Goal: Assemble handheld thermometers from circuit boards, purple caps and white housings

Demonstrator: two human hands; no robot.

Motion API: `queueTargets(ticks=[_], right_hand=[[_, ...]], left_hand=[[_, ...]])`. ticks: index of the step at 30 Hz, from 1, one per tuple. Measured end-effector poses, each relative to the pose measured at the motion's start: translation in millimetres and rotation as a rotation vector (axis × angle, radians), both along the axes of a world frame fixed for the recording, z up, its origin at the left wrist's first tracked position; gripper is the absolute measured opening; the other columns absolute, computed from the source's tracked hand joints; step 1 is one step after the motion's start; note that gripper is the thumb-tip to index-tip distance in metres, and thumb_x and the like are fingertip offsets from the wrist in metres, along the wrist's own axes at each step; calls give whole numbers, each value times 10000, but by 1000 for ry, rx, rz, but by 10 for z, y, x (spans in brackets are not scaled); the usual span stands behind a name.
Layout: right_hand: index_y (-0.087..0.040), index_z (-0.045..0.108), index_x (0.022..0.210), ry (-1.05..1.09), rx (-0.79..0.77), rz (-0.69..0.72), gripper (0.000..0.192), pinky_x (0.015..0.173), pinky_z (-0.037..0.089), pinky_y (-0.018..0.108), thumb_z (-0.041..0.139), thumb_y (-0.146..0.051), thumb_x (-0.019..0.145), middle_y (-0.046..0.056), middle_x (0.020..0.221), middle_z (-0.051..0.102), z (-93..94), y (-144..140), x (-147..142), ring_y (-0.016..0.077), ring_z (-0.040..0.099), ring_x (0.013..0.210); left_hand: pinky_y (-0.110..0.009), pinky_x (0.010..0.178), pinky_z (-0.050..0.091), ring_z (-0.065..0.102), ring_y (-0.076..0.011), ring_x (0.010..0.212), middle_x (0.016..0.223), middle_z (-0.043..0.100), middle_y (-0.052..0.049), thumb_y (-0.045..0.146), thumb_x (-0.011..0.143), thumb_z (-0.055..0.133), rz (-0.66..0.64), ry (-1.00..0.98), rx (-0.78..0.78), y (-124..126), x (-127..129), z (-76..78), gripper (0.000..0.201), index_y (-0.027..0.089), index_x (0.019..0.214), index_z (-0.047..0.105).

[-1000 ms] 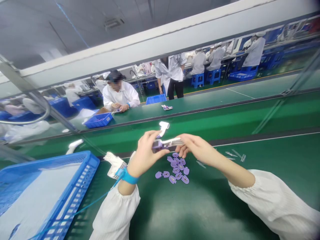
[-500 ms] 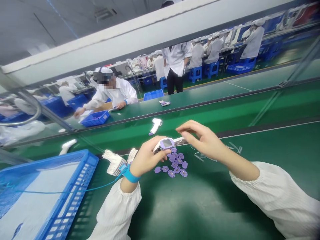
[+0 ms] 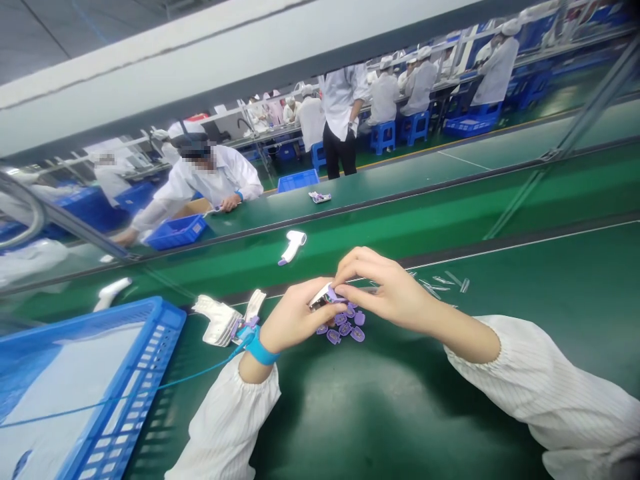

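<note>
My left hand (image 3: 300, 313) is closed around a white and purple forehead thermometer (image 3: 320, 297), its open side showing dark inner parts. From the right, my right hand (image 3: 375, 287) pinches the purple display frame (image 3: 338, 297) at the thermometer's end; the fingers hide most of that frame and its screen. Just below both hands lies a loose group of small purple parts (image 3: 345, 327) with metal bits on them. A blue strap (image 3: 261, 348) with a cord circles my left wrist. White gun-shaped housing halves (image 3: 217, 320) are stacked left of my left hand.
A blue basket (image 3: 167, 327) with a white sheet stands at the left. Clear strips (image 3: 443, 283) lie beyond my right hand. One white thermometer (image 3: 293, 247) rests on the green belt (image 3: 380, 220). Across it, a co-worker (image 3: 215, 170) sits beside a blue bin (image 3: 177, 231).
My right hand has moved left and closed on the purple display frame, covering the screen that showed before. The left hand still holds the thermometer. The view has shifted slightly.
</note>
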State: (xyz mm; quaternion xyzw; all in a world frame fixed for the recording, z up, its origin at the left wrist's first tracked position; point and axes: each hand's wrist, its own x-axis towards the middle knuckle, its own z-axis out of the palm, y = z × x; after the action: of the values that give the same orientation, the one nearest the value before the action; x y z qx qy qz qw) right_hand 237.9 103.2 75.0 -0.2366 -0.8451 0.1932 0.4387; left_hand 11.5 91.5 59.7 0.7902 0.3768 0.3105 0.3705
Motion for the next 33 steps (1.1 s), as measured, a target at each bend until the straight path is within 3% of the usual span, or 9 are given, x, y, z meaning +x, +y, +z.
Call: queueTargets(ticks=[6, 11, 14, 17, 20, 23, 27, 30, 33], right_hand=[[-208, 586, 1026, -19, 218, -84, 109, 858, 530, 396, 517, -161, 1097, 81, 1015, 637, 5, 8, 4, 232, 602, 981], [-239, 591, 1031, 80, -48, -320, 145, 786, 542, 366, 527, -341, 1113, 59, 986, 672, 86, 228, 461, 219, 661, 893], [-235, 644, 1000, -271, -267, -412, 187, 706, 530, 342, 565, -390, 1069, 59, 943, 718, -198, 445, 798, 217, 671, 804], [-219, 641, 833, -543, -294, -444, 138, 795, 539, 396, 626, -269, 961, 98, 895, 703, -661, 588, 975, 260, 661, 850], [-204, 647, 899, -572, -246, -538, 44, 931, 526, 490, 659, -246, 893, 159, 1034, 669, -886, 655, 1073, 331, 631, 1023], [-207, 640, 975, -583, -190, -571, 104, 958, 527, 500, 627, -293, 918, 143, 1039, 644, -749, 696, 1196, 329, 623, 1052], [-225, 644, 980, -545, -197, -532, 185, 776, 561, 432, 557, -388, 988, 74, 883, 640, -536, 700, 1207, 238, 621, 763], [-232, 680, 1018, -539, -201, -430, 278, 714, 573, 443, 542, -474, 1017, 80, 875, 657, -617, 716, 930, 243, 629, 719], [-241, 717, 1033, -554, -159, -223, 301, 775, 598, 476, 517, -467, 1043, 95, 946, 699, -763, 782, 367, 274, 689, 815]], left_hand=[[-244, 553, 541, 698, -165, 531, 614, 703, 25, 539, 1006, 706, 33, -142, -220, 1, 5, -72, 370, 179, 1084, 669], [-215, 443, 471, 632, -153, 414, 534, 671, 18, 632, 991, 684, 100, -383, -448, -116, -87, -511, 505, 154, 1138, 612], [-228, 445, 494, 674, -160, 445, 713, 761, -54, 720, 933, 701, 53, -524, -646, -308, -53, -899, 594, 164, 1093, 571], [-266, 545, 577, 758, -199, 579, 798, 777, -88, 731, 895, 742, -45, -486, -791, -491, 35, -1129, 620, 161, 1069, 571], [-268, 614, 596, 782, -205, 648, 760, 767, -81, 705, 911, 743, -111, -420, -823, -561, 84, -1161, 605, 149, 1092, 585], [-261, 626, 600, 783, -191, 658, 791, 774, -77, 687, 929, 731, -138, -451, -848, -543, 85, -1139, 608, 149, 1171, 581], [-244, 582, 591, 776, -177, 637, 827, 752, -40, 688, 905, 755, -189, -518, -875, -509, 97, -1161, 613, 176, 1187, 571], [-247, 569, 588, 754, -162, 609, 816, 731, -23, 718, 881, 761, -271, -494, -848, -479, 115, -1175, 616, 189, 1159, 608], [-276, 627, 610, 745, -164, 616, 770, 736, -16, 757, 856, 755, -356, -398, -787, -413, 91, -1159, 635, 203, 1149, 651]])
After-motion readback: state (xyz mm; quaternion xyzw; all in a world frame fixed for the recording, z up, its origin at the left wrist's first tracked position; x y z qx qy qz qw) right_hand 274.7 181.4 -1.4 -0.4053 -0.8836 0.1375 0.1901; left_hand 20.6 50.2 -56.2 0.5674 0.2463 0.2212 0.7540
